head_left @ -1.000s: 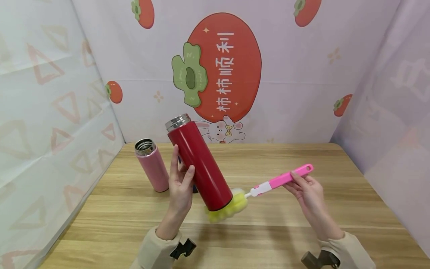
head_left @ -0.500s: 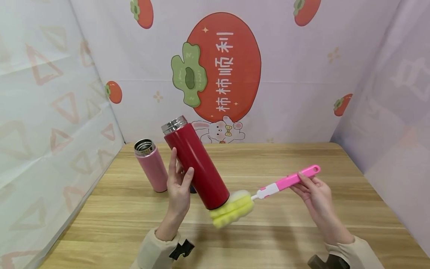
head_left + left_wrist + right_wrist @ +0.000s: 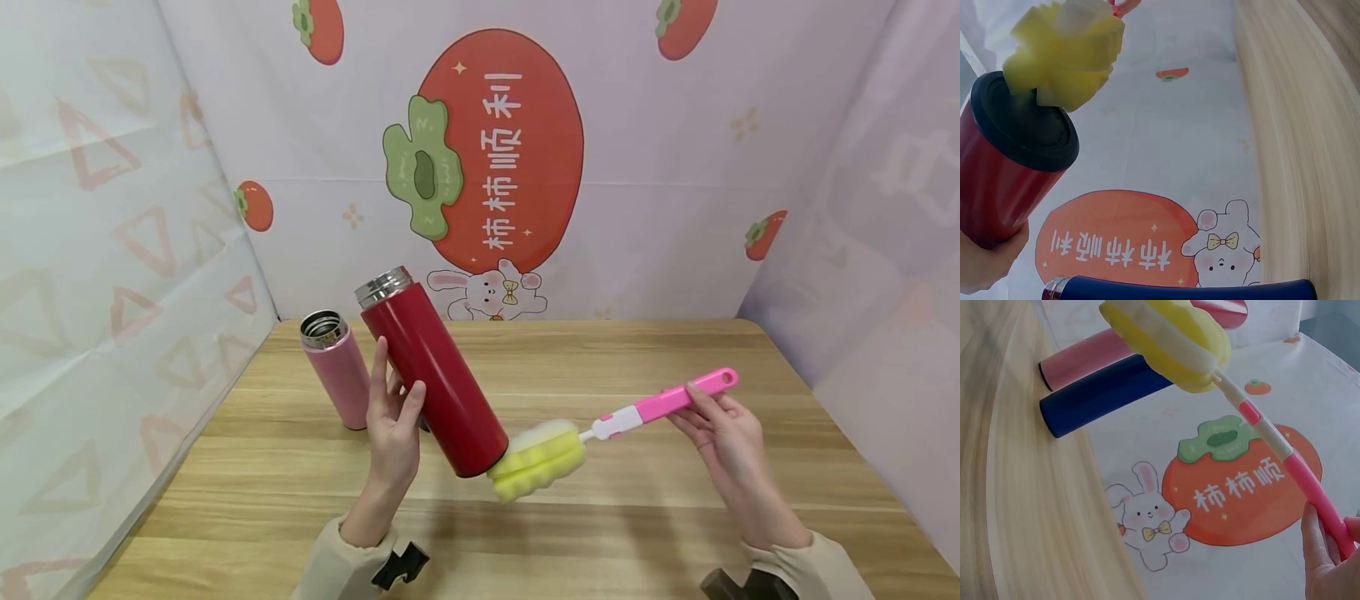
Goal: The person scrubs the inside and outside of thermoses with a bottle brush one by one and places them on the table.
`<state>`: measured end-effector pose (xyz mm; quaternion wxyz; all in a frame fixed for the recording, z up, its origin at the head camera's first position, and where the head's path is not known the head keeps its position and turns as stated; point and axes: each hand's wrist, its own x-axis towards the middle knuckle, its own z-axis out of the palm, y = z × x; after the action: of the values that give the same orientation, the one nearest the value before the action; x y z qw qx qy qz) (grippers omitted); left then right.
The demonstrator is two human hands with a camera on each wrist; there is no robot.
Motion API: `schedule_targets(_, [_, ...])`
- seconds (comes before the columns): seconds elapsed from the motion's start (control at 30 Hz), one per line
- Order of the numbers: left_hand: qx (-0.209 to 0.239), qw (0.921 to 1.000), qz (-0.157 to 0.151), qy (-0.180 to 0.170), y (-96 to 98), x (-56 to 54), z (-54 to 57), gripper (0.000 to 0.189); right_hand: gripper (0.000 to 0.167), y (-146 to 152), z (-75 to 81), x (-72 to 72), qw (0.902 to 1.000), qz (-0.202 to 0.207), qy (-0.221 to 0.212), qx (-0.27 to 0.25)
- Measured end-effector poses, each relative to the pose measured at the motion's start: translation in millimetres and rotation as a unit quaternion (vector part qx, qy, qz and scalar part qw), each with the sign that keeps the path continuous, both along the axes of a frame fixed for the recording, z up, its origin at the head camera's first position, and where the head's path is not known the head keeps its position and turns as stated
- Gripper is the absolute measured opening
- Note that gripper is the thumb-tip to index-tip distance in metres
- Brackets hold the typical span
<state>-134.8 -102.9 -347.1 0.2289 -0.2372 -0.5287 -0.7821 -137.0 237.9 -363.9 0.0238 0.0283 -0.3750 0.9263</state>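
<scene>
My left hand (image 3: 393, 437) grips a red thermos flask (image 3: 438, 383) around its side, tilted above the table with its lidless steel neck up to the left. In the left wrist view the black base (image 3: 1029, 128) of this flask faces the camera. My right hand (image 3: 726, 437) pinches the pink handle of a bottle brush (image 3: 667, 406), thumb on top. The brush's yellow and white sponge head (image 3: 538, 467) is right at the flask's lower end and overlaps its base in the left wrist view (image 3: 1066, 59).
Behind my left hand a pink flask (image 3: 341, 375) stands lidless on the wooden table (image 3: 637, 533). Next to it is a dark blue flask (image 3: 1104, 394), mostly hidden in the head view. Printed cloth (image 3: 660, 208) hangs behind the table and at both sides.
My right hand has drawn the brush to the right, so more of its sponge shows beyond the flask's base. The red flask has shifted slightly left and down with my left hand.
</scene>
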Motion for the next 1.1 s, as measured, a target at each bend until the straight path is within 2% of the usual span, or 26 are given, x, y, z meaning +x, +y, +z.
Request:
schedule_targets(0.4, [0.017, 0.9996, -0.019, -0.013, 1.1, 6.6, 3.3, 0.058, 0.01, -10, -3.7, -5.3, 0.999, -0.01, -0.026, 0.035])
schedule_targets(0.57, [0.018, 0.9993, -0.017, -0.027, 3.0, 6.9, 4.9, 0.059, 0.004, -16, -13.0, -11.0, 0.9972, -0.01, -0.035, 0.066])
schedule_targets(0.6, [0.018, 0.9993, -0.016, -0.03, 3.4, 6.7, 5.1, 0.059, 0.005, -15, -19.7, -14.4, 0.9979, -0.002, -0.022, 0.061])
schedule_targets(0.7, [0.014, 0.9993, -0.012, -0.033, 5.2, 5.5, 5.4, 0.06, 0.007, -19, -24.2, -15.8, 0.9961, 0.0, -0.028, 0.083])
schedule_targets(0.8, [0.007, 0.9997, -0.007, -0.021, 6.7, 3.5, 4.3, 0.06, 0.006, -25, -21.2, -13.1, 0.9965, 0.013, -0.032, 0.076])
schedule_targets(0.83, [0.005, 0.9999, -0.006, -0.014, 7.1, 2.6, 3.5, 0.06, 0.004, -30, -14.2, -8.8, 0.995, 0.011, -0.047, 0.088])
schedule_targets(0.97, [-0.007, 1.0, 0.0, 0.006, 7.7, -0.3, 1.3, 0.059, 0.007, -35, -8.2, -3.9, 0.9955, 0.029, -0.041, 0.08])
schedule_targets(1.03, [-0.016, 0.9998, 0.008, 0.01, 7.4, -1.3, 0.3, 0.059, 0.006, -31, -17.6, -8.0, 0.9948, 0.028, -0.034, 0.092])
schedule_targets(1.1, [-0.027, 0.9994, 0.016, 0.01, 7.0, -1.9, -0.5, 0.059, 0.009, -19, -39.1, -18.7, 0.9944, 0.029, -0.016, 0.1])
